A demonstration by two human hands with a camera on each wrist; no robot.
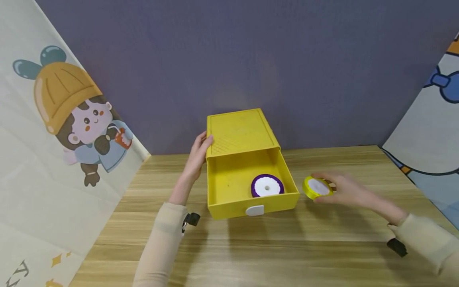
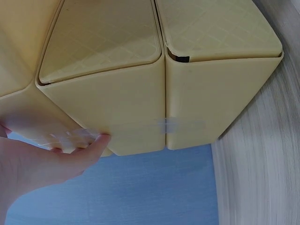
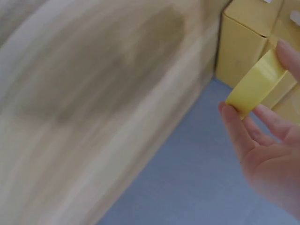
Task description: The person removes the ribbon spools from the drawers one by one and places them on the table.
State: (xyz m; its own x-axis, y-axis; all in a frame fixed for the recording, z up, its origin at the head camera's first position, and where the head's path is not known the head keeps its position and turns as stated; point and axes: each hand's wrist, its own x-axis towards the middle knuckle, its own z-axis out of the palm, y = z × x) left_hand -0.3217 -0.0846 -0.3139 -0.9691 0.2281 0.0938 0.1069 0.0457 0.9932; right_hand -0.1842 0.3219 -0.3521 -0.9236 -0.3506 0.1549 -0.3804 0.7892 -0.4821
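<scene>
Currently pinching, in bare right hand [image 1: 340, 189], glossy yellow-rimmed white-faced round spool [image 1: 318, 186]. Gripping narrowly, thumb on one side of rim, fingertips on the other. Holding spool tilted, raised off pale wood-grain tabletop [image 1: 143, 207], between three and four o'clock from yellow plastic box [image 1: 240, 129]; near its right side, apart from it.

Touching box at nine to ten o'clock with bare left hand [image 1: 195, 158], fingers lying along side in a loose, wide hold. In left wrist view, touching yellow panels near strip of clear tape [image 2: 166, 125].

Toward six o'clock of box, yellow plastic drawer [image 1: 229, 181], pulled well out. Inside drawer, at about four o'clock, close to front panel: purple-rimmed white-faced round spool [image 1: 267, 186], with small centre hole. At six o'clock on drawer front, rounded white tab handle [image 1: 255, 210].

Behind box at twelve o'clock, plain blue-grey wall [image 1: 233, 59]. At ten o'clock, white panel with cartoon child in orange cap [image 1: 64, 95]. At two o'clock, blue bow print on white backing [image 1: 441, 81].
</scene>
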